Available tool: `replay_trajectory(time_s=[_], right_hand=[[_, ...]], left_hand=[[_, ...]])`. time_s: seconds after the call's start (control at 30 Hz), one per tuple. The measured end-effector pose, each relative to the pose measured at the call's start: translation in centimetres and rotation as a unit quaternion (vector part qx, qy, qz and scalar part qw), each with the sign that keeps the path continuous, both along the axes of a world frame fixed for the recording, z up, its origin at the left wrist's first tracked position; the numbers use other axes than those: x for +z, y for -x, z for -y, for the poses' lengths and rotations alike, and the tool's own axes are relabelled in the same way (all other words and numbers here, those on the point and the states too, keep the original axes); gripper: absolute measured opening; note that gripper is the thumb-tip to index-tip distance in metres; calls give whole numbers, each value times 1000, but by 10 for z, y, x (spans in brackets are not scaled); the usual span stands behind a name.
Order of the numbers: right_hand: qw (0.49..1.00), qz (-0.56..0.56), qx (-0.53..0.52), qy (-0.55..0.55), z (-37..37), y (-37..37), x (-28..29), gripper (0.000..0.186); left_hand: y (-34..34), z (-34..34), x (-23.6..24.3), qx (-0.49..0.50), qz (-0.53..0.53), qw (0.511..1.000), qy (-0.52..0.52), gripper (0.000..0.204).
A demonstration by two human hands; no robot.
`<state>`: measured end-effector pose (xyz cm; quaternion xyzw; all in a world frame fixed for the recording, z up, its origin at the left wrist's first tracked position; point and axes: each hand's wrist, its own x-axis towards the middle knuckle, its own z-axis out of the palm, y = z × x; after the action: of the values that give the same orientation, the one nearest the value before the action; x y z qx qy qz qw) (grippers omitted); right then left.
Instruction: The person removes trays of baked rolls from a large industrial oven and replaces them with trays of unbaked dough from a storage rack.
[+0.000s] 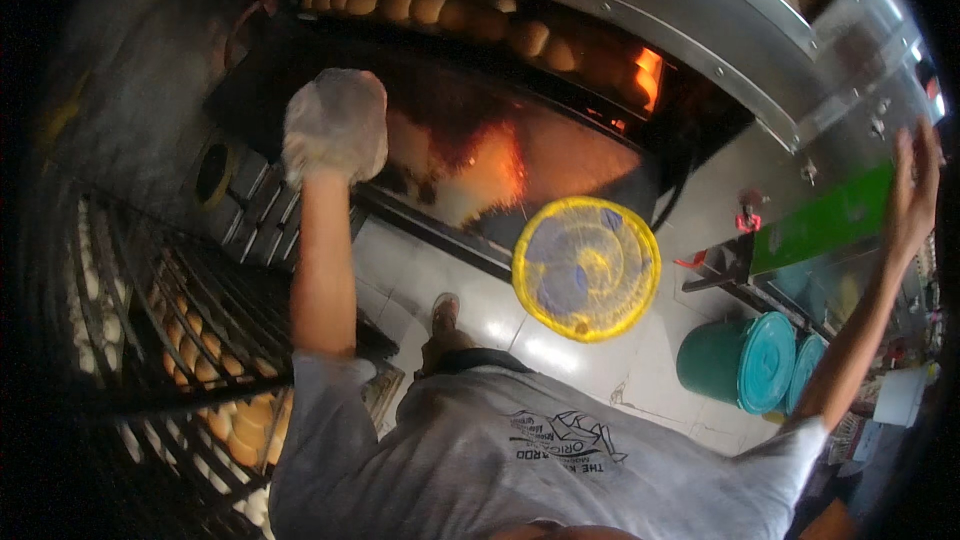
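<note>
My left hand (337,125), wrapped in a pale cloth mitt, is over the dark tray-like surface at the mouth of an oven (640,0). The mitt hides its fingers, so whether it grips anything does not show. Round golden buns (428,7) sit in rows inside the oven. Orange flame (648,78) burns at their right end. Stretched far out to the right, my right hand (914,185) has its fingers extended beside the metal front, and no object is visible in it. A flat surface (470,160) below the buns reflects the fire.
A round yellow-rimmed disc (640,280) is in front of the oven. On the left stands a dark rack (150,402) with trays of buns (250,430). Teal lidded buckets (735,360) are on the tiled floor (500,340) to the right, below a green panel (822,225).
</note>
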<state>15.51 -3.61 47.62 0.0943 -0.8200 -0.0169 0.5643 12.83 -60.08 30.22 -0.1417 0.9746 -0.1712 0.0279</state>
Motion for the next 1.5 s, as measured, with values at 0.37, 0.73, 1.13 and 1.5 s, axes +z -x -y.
replay_trajectory(time_s=[0.37,0.73,1.13,1.5], right_hand=[[746,657,95,-42,240,-49,-243,113],[578,581,196,539,284,-37,-236,37],[109,283,461,834,474,187,-296,28],[79,396,495,769,468,107,-289,32]], left_hand=[[297,63,-92,-177,172,960,130,37],[354,81,-115,-187,86,978,39,41],[205,133,-74,-176,-91,978,-66,38],[66,193,-96,-112,-347,895,-258,50]])
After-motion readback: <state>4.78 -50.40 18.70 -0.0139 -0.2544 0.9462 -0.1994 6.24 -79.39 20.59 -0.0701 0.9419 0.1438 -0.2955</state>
